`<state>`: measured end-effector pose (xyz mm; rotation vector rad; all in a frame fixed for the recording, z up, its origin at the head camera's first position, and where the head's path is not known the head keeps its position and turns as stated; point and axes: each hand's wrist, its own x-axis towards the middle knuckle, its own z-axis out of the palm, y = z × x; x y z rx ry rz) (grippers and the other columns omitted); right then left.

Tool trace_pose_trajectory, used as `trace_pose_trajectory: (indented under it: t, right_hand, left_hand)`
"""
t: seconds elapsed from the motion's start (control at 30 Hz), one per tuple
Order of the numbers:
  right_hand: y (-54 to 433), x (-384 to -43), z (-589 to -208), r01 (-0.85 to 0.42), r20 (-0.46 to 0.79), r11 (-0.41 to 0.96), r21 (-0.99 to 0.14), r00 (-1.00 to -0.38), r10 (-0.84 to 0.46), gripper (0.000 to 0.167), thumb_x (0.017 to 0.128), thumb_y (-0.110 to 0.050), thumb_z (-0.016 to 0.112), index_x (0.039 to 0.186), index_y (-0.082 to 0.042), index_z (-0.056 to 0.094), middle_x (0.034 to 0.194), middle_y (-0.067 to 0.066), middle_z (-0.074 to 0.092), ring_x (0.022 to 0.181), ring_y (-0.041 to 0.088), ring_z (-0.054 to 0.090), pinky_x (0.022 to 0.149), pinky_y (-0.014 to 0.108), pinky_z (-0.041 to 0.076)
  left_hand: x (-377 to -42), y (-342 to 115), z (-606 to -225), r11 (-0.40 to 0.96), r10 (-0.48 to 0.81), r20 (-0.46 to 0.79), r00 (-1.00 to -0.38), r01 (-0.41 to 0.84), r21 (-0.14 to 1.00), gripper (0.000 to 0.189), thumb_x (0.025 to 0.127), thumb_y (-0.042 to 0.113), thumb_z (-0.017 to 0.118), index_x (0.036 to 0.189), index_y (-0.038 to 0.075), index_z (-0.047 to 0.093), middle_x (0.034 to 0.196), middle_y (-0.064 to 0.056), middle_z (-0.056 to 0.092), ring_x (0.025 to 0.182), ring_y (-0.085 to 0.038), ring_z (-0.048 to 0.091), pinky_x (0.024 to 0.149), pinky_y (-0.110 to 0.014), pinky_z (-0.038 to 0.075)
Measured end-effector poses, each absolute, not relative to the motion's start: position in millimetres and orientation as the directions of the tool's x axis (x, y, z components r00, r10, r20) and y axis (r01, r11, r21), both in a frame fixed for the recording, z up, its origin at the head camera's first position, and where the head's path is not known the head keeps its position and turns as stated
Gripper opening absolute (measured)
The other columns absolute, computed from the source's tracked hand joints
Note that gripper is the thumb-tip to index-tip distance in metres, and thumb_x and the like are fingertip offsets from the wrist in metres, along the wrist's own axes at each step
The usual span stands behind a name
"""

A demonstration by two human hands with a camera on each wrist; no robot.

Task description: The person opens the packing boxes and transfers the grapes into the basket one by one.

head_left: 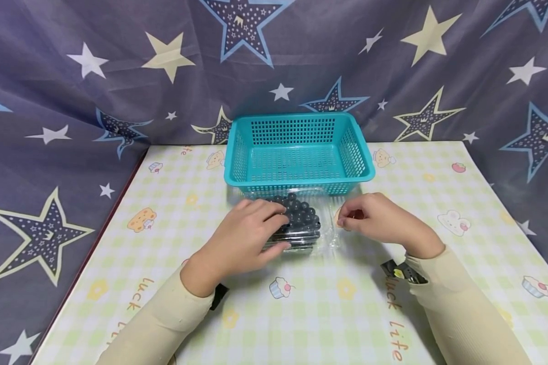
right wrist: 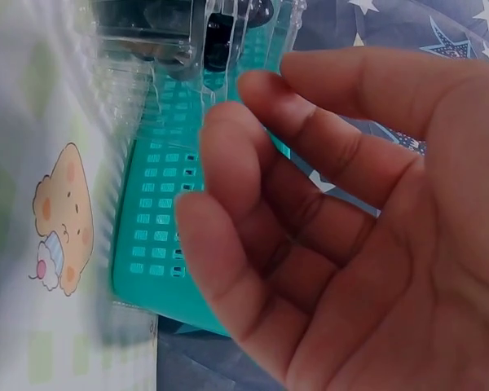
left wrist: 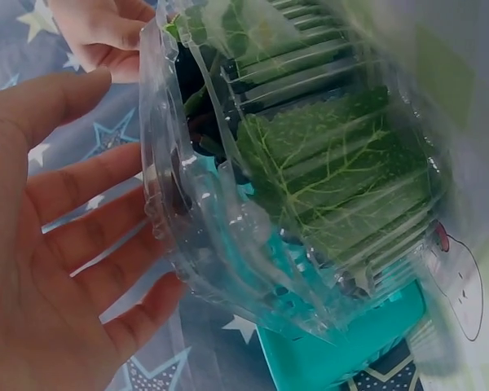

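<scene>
A clear plastic box [head_left: 326, 238] of dark, shiny, grape-like fruit [head_left: 301, 213] lies on the table in front of the basket. Over its left part is my left hand [head_left: 251, 233], fingers spread; in the left wrist view the fingertips [left wrist: 159, 305] touch the clear wall. That view also shows a green leaf [left wrist: 318, 163] through the ribbed plastic. My right hand [head_left: 376, 220] is just off the box's right edge. Its fingers curl loosely, thumb and forefinger tips close together, and in the right wrist view the palm [right wrist: 424, 261] holds nothing.
A turquoise perforated basket [head_left: 297, 180] stands directly behind the box, with its inside bare. The table's cloth [head_left: 347, 324] is checked and printed with cartoons. A dark curtain [head_left: 132, 50] with stars hangs behind and along both sides.
</scene>
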<state>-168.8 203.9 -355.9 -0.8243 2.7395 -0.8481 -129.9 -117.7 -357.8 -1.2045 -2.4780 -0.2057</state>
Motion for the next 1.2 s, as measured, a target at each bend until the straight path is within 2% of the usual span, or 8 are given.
trace_pose_trajectory:
  t: [0.33,0.5,0.67,0.9,1.0,1.1,1.2]
  right_hand:
    - [201.1,-164.5,-353.7,-0.547,0.044,0.666,-0.508,-0.788,-0.614,0.015,0.089,-0.009,0.076,0.085,-0.023,0.072,0.077,-0.013,0.064,0.065,0.006,0.054,0.062,0.025,0.048]
    - [200.6,-164.0,-352.8,-0.603,0.079,0.644,-0.472,-0.756,-0.65,0.019,0.086,-0.007,0.077,0.083,-0.024,0.07,0.075,-0.015,0.061,0.068,0.008,0.056,0.066,0.026,0.049]
    - [200.1,-163.4,-351.0,-0.621,0.073,0.632,-0.464,-0.738,-0.671,0.021,0.084,-0.009,0.079,0.081,-0.027,0.068,0.074,-0.017,0.06,0.07,0.011,0.059,0.067,0.025,0.05]
    - [197.0,-161.5,-348.4,-0.632,0.066,0.615,-0.471,-0.721,-0.69,0.022,0.084,-0.009,0.079,0.079,-0.027,0.067,0.075,-0.017,0.061,0.072,0.01,0.061,0.069,0.026,0.053]
    - [196.9,-160.4,-348.4,-0.633,0.06,0.605,-0.482,-0.713,-0.698,0.023,0.084,-0.007,0.078,0.079,-0.027,0.067,0.076,-0.017,0.062,0.073,0.008,0.062,0.07,0.028,0.055]
    - [197.2,-159.2,-348.5,-0.641,0.057,0.589,-0.492,-0.699,-0.713,0.023,0.084,-0.006,0.077,0.08,-0.027,0.068,0.078,-0.017,0.064,0.074,0.006,0.063,0.071,0.029,0.058]
    - [197.7,-158.4,-348.8,-0.651,0.059,0.574,-0.496,-0.685,-0.726,0.023,0.083,-0.005,0.076,0.08,-0.027,0.069,0.079,-0.016,0.064,0.074,0.005,0.063,0.071,0.03,0.059]
  left_hand:
    - [-116.8,-103.5,-353.7,0.577,0.744,0.461,-0.484,0.814,-0.075,0.028,0.092,0.033,0.072,0.113,0.013,0.071,0.114,-0.001,0.067,0.1,-0.023,0.061,0.078,-0.038,0.046]
    - [-109.8,-96.8,-355.7,0.574,0.751,0.461,-0.472,0.813,-0.102,0.019,0.094,0.03,0.068,0.106,0.015,0.069,0.103,0.002,0.063,0.089,-0.02,0.058,0.07,-0.034,0.044]
    - [-106.0,-91.7,-359.6,0.57,0.759,0.453,-0.468,0.814,-0.114,0.012,0.094,0.03,0.065,0.096,0.018,0.066,0.094,0.004,0.059,0.082,-0.018,0.054,0.066,-0.033,0.041]
    - [-96.5,-88.0,-366.4,0.546,0.761,0.479,-0.438,0.831,-0.108,0.01,0.094,0.027,0.065,0.09,0.017,0.063,0.09,0.005,0.058,0.078,-0.016,0.052,0.063,-0.031,0.039]
    - [-93.8,-91.2,-368.8,0.569,0.731,0.509,-0.454,0.817,-0.09,0.007,0.094,0.023,0.064,0.091,0.017,0.066,0.089,0.005,0.06,0.075,-0.016,0.054,0.062,-0.031,0.038]
    - [-92.8,-98.2,-371.7,0.632,0.654,0.565,-0.504,0.774,-0.04,0.006,0.093,0.021,0.064,0.09,0.018,0.068,0.087,0.006,0.062,0.074,-0.016,0.055,0.064,-0.032,0.037]
    - [-94.1,-106.7,-375.7,0.698,0.544,0.625,-0.559,0.715,0.032,0.009,0.089,0.024,0.071,0.091,0.016,0.067,0.087,0.005,0.062,0.076,-0.018,0.055,0.066,-0.034,0.037]
